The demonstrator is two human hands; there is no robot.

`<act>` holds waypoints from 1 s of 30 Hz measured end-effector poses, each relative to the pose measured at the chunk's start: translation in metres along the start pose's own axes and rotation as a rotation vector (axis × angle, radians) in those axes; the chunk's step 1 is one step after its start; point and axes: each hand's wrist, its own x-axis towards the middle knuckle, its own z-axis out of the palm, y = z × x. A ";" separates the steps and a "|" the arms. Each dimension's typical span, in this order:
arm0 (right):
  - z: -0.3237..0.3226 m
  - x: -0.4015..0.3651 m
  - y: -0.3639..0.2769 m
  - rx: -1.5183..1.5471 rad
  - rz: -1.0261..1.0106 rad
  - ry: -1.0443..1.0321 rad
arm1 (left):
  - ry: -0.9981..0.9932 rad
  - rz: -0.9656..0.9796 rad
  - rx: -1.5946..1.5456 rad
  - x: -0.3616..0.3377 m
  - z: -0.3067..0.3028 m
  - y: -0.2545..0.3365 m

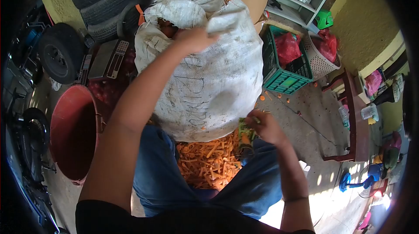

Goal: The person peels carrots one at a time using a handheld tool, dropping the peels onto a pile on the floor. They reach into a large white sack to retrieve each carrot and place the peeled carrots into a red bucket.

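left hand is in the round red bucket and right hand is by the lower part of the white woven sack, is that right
No: in the head view the left hand is by the open mouth of the white woven sack, not in the round red bucket; the right hand is as you say.

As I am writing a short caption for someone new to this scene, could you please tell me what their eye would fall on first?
Probably the bulging white sack with dark lettering, filling the middle of the view, with the left hand at its upper part. Next, the bright heap of orange peelings between the person's legs, then the large red bucket at the left.
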 end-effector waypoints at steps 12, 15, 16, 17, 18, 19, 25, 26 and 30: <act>-0.142 0.100 -0.035 -0.928 0.198 0.319 | 0.559 0.560 -0.083 -0.015 0.063 0.035; -0.136 0.137 -0.051 -0.902 0.138 0.330 | 0.485 0.551 -0.081 -0.016 0.064 0.034; -0.132 0.147 -0.055 -0.797 0.102 0.322 | 0.431 0.532 -0.078 -0.016 0.064 0.033; -0.127 0.155 -0.055 -0.805 0.099 0.321 | 0.437 0.530 -0.083 -0.017 0.065 0.033; -0.122 0.165 -0.053 -0.759 -0.055 0.286 | 0.407 0.527 -0.058 -0.016 0.066 0.033; -0.117 0.174 -0.051 -0.707 -0.209 0.249 | 0.374 0.523 -0.029 -0.017 0.063 0.032; -0.111 0.174 -0.068 0.085 0.173 -0.224 | 0.269 0.560 -0.082 -0.018 0.058 0.026; -0.109 0.177 -0.058 0.148 0.201 -0.197 | 0.301 0.572 -0.120 -0.017 0.060 0.025; -0.107 0.181 -0.049 0.269 0.177 -0.256 | 0.402 0.645 -0.109 -0.018 0.063 0.026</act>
